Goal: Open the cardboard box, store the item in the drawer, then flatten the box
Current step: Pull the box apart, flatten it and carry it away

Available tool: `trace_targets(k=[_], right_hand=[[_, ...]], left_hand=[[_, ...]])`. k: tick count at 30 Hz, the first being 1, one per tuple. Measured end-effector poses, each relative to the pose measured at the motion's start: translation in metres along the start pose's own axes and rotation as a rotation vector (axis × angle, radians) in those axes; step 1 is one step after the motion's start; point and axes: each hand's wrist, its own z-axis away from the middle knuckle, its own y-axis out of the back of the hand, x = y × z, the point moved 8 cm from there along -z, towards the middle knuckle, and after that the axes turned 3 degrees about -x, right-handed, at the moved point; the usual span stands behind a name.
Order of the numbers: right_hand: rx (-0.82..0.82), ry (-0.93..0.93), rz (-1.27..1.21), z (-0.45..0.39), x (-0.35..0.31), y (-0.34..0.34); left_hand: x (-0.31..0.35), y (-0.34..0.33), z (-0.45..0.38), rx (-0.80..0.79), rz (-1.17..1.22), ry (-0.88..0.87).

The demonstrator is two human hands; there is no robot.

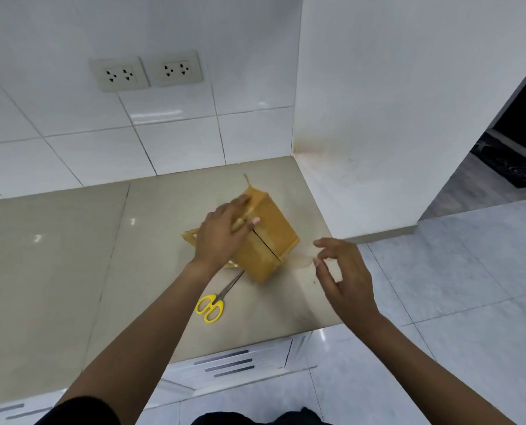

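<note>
We are early in the job — the box (264, 240) sits on the counter (71, 271) near its right end, tipped so one taped face turns toward us, and the flaps on that face are shut, with only a dark seam between them. Our left hand (221, 237) presses down on the box's upper left edge, fingers spread flat over the cardboard and the thumb hooked onto the near face, steadying it, not clasping it. Our right hand (344, 277) hovers just beside the box's right corner, thumb and forefinger pinched on a strip of clear tape (301, 260) that runs back to the box; the other fingers are loosely curled. Loose tape also curls out behind and to the left of the box. The scissors (215, 302) lie on the counter just in front of the box, untouched by either hand.

So, as we judge it, the tape is coming off but the box is not yet open. The item is not visible, and the drawer fronts (234, 363) below the counter edge look closed. Storing and flattening are both left.
</note>
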Motion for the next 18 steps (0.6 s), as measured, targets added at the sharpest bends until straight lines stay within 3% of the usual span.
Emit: trace_targets(k=[4, 7, 12, 18], right_hand=[[0.093, 0.001, -0.115, -0.036, -0.011, 0.013], [0.17, 0.007, -0.206, -0.058, -0.024, 0.02], [0.167, 0.104, -0.228, -0.081, -0.054, 0.017], [0.275, 0.069, -0.393, -0.088, -0.061, 0.035]], left_hand=[[-0.031, 0.028, 0.009, 0.143, 0.345, 0.224], [-0.066, 0.022, 0.026, 0.207, 0.666, 0.493], [-0.099, -0.02, 0.056, 0.036, 1.1, 0.844], [-0.116, -0.031, 0.071, 0.015, 1.233, 0.963]])
